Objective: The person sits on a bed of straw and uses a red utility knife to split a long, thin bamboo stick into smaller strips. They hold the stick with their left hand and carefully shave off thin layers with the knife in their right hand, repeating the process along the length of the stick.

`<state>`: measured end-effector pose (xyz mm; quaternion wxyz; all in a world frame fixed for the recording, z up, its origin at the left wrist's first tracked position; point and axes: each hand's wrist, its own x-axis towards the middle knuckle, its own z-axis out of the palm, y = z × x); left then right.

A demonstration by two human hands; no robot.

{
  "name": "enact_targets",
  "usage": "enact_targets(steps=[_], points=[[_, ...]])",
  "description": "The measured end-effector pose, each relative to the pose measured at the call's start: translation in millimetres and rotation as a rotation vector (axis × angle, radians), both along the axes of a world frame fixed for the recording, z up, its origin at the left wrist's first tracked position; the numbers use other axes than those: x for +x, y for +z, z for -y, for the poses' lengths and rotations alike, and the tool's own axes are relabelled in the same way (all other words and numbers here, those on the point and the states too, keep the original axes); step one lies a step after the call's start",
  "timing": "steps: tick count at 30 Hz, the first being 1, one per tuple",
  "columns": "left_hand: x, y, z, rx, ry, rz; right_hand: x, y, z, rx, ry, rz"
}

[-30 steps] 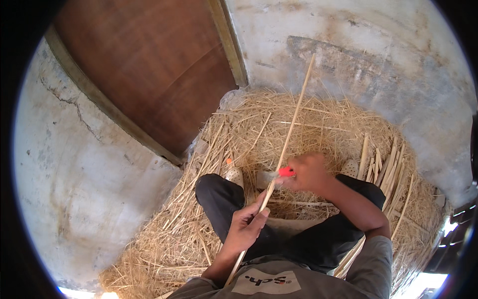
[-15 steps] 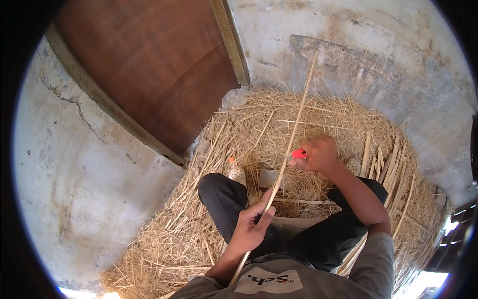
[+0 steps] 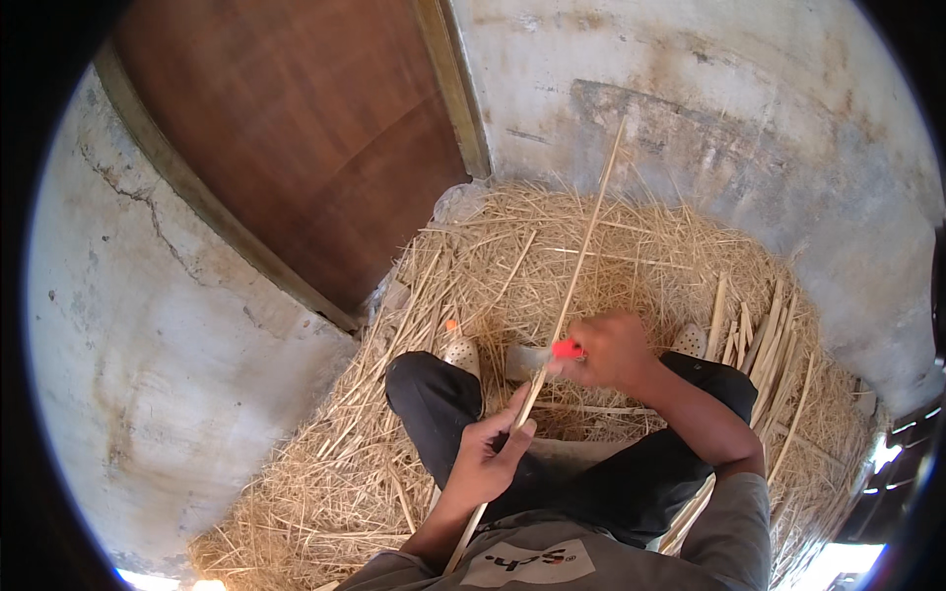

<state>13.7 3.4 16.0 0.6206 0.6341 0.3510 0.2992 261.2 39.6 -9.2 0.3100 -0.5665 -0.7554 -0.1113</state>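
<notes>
1. Left hand (image 3: 490,455) — grip wrapped around a long pale strip (image 3: 582,258), slanting from near left to far right.
2. Farther right, the right hand (image 3: 621,352) — grip holding a red tool (image 3: 567,349) beside that strip.
3. Beyond, straw-like shavings (image 3: 631,286); far left, a brown door (image 3: 286,138).

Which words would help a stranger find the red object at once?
Below and right of the brown panel lies the straw. Over it, the right hand holds the red object, close to a long pale strip. Its bright red sets it apart from strip and straw.
</notes>
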Motion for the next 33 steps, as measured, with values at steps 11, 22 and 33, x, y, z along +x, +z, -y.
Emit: enact_targets(steps=[11, 22, 33], points=[[0, 1, 6, 0.126, -0.028, 0.003, 59, 6, -39, -0.055, -0.403, -0.179], [-6, -3, 12, 0.201, -0.08, 0.016, 64, 9, -40, -0.172, -0.434, -0.149], [-14, -4, 19, 0.178, -0.059, -0.032, 58, -12, -40, 0.014, -0.214, -0.12]])
